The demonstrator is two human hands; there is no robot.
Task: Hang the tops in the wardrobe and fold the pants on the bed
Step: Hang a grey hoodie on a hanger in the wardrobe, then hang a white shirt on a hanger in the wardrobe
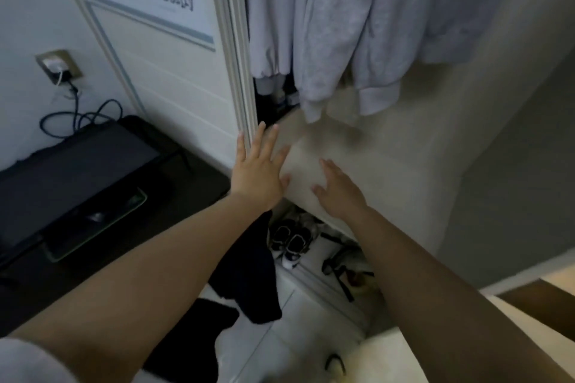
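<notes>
While both arms are stretched forward in the head view, the left hand (pixel 258 169) is held flat with its fingers straight and spread, their tips lying against the edge of the wardrobe door (pixel 174 78) at about 11 o'clock of the hand. The right hand (pixel 337 188) is laid palm down, fingers straight and apart, on a cream surface (pixel 389 165) inside the wardrobe; nothing is clamped in either grip. Pale grey tops (pixel 342 25) are seen hanging in the wardrobe at 12 o'clock, their cuffs just above that surface. A dark garment (pixel 249 270) is draped below the left forearm at 6 o'clock of the hands, near a pair of shoes (pixel 287 242) on the wardrobe floor. At 9 o'clock a dark worktop (pixel 186 205) carries a tablet (pixel 93 225).
</notes>
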